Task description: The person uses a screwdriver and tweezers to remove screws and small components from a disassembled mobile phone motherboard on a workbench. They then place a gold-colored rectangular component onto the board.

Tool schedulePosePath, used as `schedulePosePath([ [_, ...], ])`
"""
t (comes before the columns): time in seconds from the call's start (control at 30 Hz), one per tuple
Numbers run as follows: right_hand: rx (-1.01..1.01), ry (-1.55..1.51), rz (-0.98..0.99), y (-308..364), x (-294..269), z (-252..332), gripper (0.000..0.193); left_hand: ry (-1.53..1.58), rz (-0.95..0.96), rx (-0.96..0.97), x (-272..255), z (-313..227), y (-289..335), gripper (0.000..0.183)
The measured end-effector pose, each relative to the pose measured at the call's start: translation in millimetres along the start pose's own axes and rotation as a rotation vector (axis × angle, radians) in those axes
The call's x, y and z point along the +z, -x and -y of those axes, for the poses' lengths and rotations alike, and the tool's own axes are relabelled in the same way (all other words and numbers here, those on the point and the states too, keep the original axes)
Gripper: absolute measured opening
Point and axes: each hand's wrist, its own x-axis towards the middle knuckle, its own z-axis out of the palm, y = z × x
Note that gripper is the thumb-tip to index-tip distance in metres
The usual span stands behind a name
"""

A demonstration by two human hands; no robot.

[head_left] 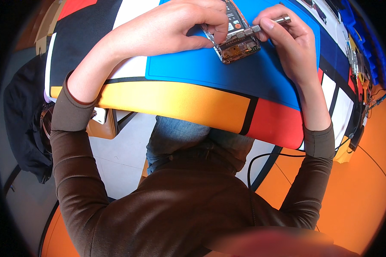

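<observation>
An opened smartphone (pixel 234 52) lies tilted on a blue mat (pixel 188 67), its dark battery (pixel 233 18) and circuit parts exposed. The thumb and fingers of my left hand (pixel 182 28) pinch near the phone's left edge, covering part of it. In the fingers of my right hand (pixel 294 43) is a slim metal screwdriver (pixel 249 32), slanting down leftward across the phone's lower part. Its tip points toward my left fingertips; whether it touches the phone I cannot tell.
The table cover (pixel 171 103) has yellow, red, white and black blocks. Blue bins (pixel 369 47) and loose cables line the right side. A black cable (pixel 266 155) hangs by my right arm. Below the table's left edge sit a brown case (pixel 105 128) and a white phone-like object (pixel 100 115).
</observation>
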Motion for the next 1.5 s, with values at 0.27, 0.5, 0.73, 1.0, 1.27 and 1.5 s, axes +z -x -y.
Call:
schedulePosePath([
  [0.27,-0.356,0.51,0.201,9,4,36,0.015,-0.022,-0.044,0.102,6,6,-3,0.018],
  [0.5,-0.363,0.881,0.261,6,49,94,0.015,0.076,-0.038,0.019,5,4,2,0.026],
  [0.73,-0.283,0.78,0.454,-15,56,107,0.024,-0.009,-0.072,-0.036,9,11,4,0.03],
  [1.0,-0.254,0.996,0.422,-16,68,122,0.008,-0.101,-0.187,0.133,13,16,6,0.033],
  [1.27,-0.517,1.257,0.436,-20,69,113,0.017,0.019,-0.365,0.012,-10,15,5,0.02],
  [1.5,-0.431,1.56,0.379,-19,64,113,0.026,-0.358,-0.73,-0.014,-14,47,-1,0.011],
])
